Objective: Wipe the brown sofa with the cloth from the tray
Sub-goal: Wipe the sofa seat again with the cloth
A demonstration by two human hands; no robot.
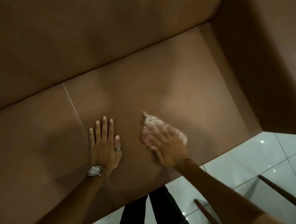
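The brown sofa [162, 75] fills most of the view, with its seat cushion under both hands. My right hand [166, 144] presses a pale, crumpled cloth [152, 123] flat against the seat; the hand is blurred and covers most of the cloth. My left hand [104, 143] lies flat on the seat just to the left, fingers spread, holding nothing. It wears a ring and a wristwatch. The tray is out of view.
The sofa's backrest [96, 34] rises behind the seat and its armrest [263, 65] stands at the right. White glossy floor tiles [253, 160] lie at the lower right, with dark wooden furniture legs [278, 190]. My dark trousers [157, 211] stand against the seat's front edge.
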